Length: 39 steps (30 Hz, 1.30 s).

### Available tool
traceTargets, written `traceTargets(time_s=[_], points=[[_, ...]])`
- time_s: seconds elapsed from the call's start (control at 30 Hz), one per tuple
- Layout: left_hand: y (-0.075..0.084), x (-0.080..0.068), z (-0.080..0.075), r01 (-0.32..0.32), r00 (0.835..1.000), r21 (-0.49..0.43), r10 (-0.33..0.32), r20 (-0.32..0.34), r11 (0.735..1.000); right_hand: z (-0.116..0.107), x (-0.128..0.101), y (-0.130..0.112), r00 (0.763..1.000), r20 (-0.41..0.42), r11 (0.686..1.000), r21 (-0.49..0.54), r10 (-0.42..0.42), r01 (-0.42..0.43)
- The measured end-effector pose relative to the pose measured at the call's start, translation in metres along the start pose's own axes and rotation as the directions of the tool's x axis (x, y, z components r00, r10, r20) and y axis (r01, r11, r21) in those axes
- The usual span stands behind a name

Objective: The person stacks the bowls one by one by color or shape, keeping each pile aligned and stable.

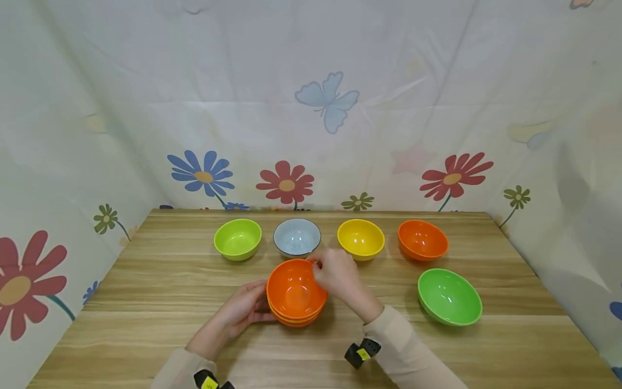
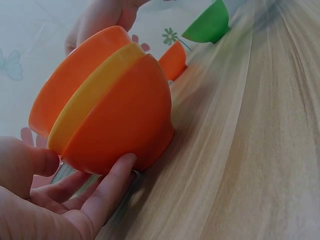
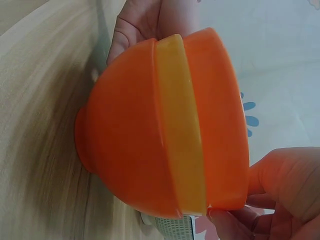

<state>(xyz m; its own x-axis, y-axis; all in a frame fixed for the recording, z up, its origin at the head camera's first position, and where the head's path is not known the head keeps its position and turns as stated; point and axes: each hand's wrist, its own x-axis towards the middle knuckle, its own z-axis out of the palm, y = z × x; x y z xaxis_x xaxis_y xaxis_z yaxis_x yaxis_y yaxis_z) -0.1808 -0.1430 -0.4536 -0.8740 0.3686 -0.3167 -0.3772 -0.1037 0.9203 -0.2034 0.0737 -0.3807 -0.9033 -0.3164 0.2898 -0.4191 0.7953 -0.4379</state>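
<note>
nearest the camera, at six o'clock on the pale wood-grain table (image 1: 160, 302), two cream sleeves come in, each wrist wearing a small black device with a yellow tag whose writing is too small to read. the left hand (image 1: 243, 310) lies at about nine o'clock of a stack of three nested glossy bowls (image 1: 295, 293): an orange bowl at the bottom, a yellow one showing only as a rim band in the middle, and an orange one on top. in the left wrist view its fingers (image 2: 107, 192) are nearly straight and touch the lower wall of the bottom bowl, the thumb against the rims. the right hand (image 1: 335, 273) sits at one to two o'clock of the stack, fingers curled, pinching the rim of the top orange bowl. at three o'clock, well apart, stands a bright green bowl (image 1: 449, 297). farther back, in a row from ten to two o'clock, stand a lime green bowl (image 1: 237, 239), a pale blue-grey bowl with a dark rim (image 1: 297, 237), a yellow bowl (image 1: 360, 238) and an orange bowl (image 1: 422, 240). behind everything hangs a white cloth printed with flowers and a blue butterfly (image 1: 328, 101).
</note>
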Motion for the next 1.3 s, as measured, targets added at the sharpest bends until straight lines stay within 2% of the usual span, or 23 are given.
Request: traceTargets(time_s=[0.9,1.3], points=[[-0.0005,0.0000,0.0013,-0.006,1.000,0.014,0.006,0.000,1.000,0.0053,0.0005,0.0004,0.999,-0.016,0.999,-0.021,0.044,-0.044],[-0.0001,0.0000,0.0011,-0.005,1.000,0.013,0.005,0.007,1.000,0.0059,0.0026,0.0004,0.997,0.027,0.998,-0.023,0.066,-0.065]])
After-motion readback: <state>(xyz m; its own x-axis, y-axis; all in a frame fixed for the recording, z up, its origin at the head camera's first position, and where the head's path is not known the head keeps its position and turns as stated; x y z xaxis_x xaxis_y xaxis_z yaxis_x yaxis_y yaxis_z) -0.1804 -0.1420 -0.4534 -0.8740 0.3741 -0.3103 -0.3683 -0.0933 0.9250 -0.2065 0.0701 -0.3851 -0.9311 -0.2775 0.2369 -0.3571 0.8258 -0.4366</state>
